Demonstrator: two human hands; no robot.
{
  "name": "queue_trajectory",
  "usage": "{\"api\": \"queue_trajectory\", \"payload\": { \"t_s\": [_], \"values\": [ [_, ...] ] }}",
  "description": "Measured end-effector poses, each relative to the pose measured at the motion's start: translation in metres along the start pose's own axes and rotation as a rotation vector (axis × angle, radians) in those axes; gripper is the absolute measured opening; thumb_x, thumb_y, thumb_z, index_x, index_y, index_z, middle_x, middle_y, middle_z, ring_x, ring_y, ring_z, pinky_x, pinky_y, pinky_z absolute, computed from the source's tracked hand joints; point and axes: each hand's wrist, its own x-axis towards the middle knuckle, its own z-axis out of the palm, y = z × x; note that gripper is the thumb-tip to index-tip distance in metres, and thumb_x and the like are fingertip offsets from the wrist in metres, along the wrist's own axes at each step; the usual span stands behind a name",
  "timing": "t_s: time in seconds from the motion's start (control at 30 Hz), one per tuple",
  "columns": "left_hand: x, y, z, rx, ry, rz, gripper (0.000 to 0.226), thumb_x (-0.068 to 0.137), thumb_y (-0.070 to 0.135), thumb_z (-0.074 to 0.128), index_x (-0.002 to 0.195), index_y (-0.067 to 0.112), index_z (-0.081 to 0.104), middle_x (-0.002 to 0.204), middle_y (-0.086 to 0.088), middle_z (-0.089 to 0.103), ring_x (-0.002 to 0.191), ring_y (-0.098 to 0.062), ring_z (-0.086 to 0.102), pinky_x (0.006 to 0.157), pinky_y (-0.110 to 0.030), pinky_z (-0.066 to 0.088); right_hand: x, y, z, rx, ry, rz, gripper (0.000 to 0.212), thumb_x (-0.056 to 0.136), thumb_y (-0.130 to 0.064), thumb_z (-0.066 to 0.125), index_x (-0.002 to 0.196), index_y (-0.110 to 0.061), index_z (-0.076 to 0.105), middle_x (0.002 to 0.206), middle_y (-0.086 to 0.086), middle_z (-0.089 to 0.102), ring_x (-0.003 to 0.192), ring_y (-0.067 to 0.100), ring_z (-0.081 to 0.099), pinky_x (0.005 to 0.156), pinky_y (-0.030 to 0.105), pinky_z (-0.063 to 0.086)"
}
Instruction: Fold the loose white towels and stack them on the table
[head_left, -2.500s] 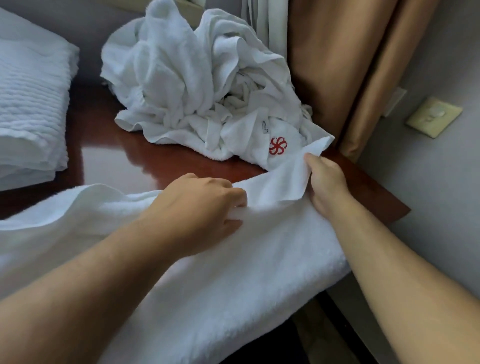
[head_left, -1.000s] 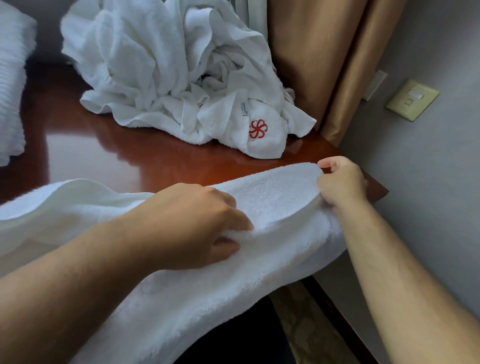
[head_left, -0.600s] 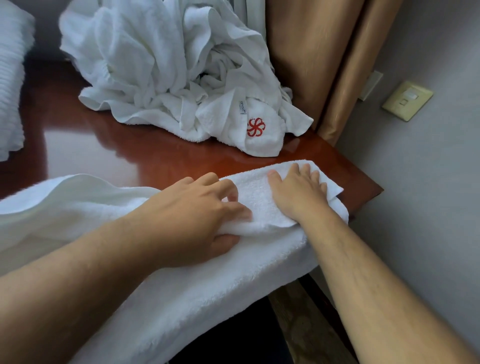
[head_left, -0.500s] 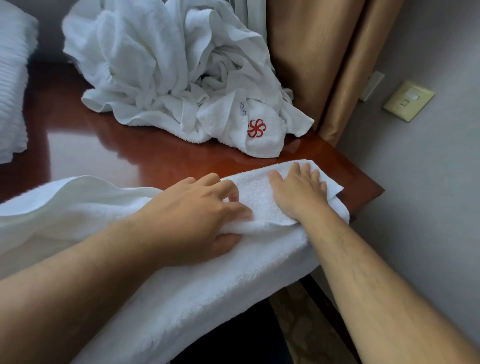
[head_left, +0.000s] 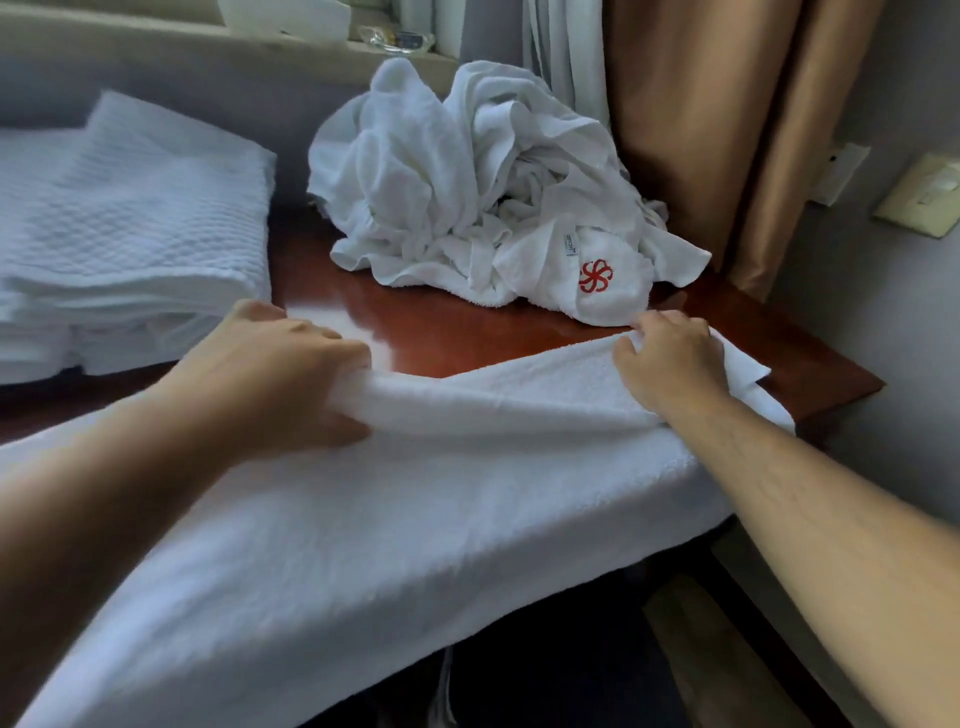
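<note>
Across the lower half of the frame, a thick white terry towel (head_left: 415, 519), nap soft and fuzzy, draped over the near edge of the table and lifted into a long rounded ridge along its far side. Beneath and beyond it, a glossy reddish-brown wooden table (head_left: 467, 332), corner squared at centre right, pale glare on the polish. At upper centre, a crumpled pile of loose white towels (head_left: 457, 182), all creases and ruffled hems, resting on the table. At upper left, a stack of folded white towels (head_left: 130, 218), waffle-textured on top, edges layered flat. At upper right, a tan curtain (head_left: 701, 130) in smooth vertical folds. Left of centre, the left hand (head_left: 291, 374), fingers curled over the raised ridge of the terry towel, thumb tucked below, gripping it. Right of centre, the right hand (head_left: 670, 358), fingers bent, pinching the same towel's far edge close to its right corner. On the pile's lower right flap, a red pinwheel logo (head_left: 596, 276), stitched beside a small sewn label. At far right, a cream switch plate (head_left: 924, 202) on the grey wall.
</note>
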Motion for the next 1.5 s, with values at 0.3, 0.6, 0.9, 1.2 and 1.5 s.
{"api": "queue_trajectory", "payload": {
  "t_s": [0.3,0.6,0.9,1.2,1.5],
  "values": [
    [-0.065,-0.033,0.005,-0.238,-0.043,-0.401,0.079,0.078,0.058,0.071,0.145,0.033,0.037,0.140,0.000,0.052,0.129,-0.026,0.048,0.102,-0.045,0.042,-0.099,-0.191,-0.030,0.538,-0.177,-0.632,0.065,0.086,-0.068,0.057,0.132,-0.022,0.061,0.128,0.000,0.061,0.119,0.023,0.052,0.102,0.044,0.042],
    [-0.121,-0.079,0.036,-0.565,-0.145,-0.599,0.063,0.095,0.041,0.065,0.152,0.032,0.040,0.150,-0.002,0.045,0.138,-0.026,0.037,0.116,-0.042,0.030,-0.151,-0.246,0.002,0.638,0.237,-0.888,0.029,0.077,-0.018,0.077,0.105,-0.013,0.070,0.103,0.009,0.063,0.095,0.034,0.058,0.081,0.045,0.048],
    [-0.090,-0.085,0.046,-0.969,-0.048,-0.629,0.078,0.082,0.020,0.074,0.152,0.026,0.038,0.127,0.008,0.063,0.113,-0.005,0.061,0.095,-0.015,0.046,-0.158,-0.243,-0.007,0.686,-0.094,-1.177,0.014,0.086,-0.030,0.058,0.077,-0.019,0.061,0.070,-0.007,0.056,0.063,0.018,0.050,0.059,0.039,0.047],
    [-0.094,-0.086,0.027,-0.684,0.131,-0.492,0.026,0.083,0.007,0.061,0.070,0.023,0.045,0.075,0.008,0.049,0.067,-0.013,0.042,0.060,-0.022,0.034,-0.154,-0.246,-0.011,0.559,-0.250,-1.149,0.022,0.087,-0.033,0.058,0.091,-0.018,0.072,0.095,-0.002,0.066,0.093,0.021,0.059,0.088,0.036,0.046],
    [-0.163,-0.096,-0.010,-0.537,0.688,-0.546,0.022,0.088,0.023,0.066,0.107,0.024,0.055,0.081,0.011,0.052,0.070,0.003,0.049,0.065,-0.007,0.036,-0.172,-0.270,-0.013,0.247,-0.208,-1.001,0.042,0.099,-0.044,0.041,0.118,-0.015,0.065,0.132,0.009,0.057,0.118,0.030,0.050,0.098,0.038,0.041]
  ]
}}
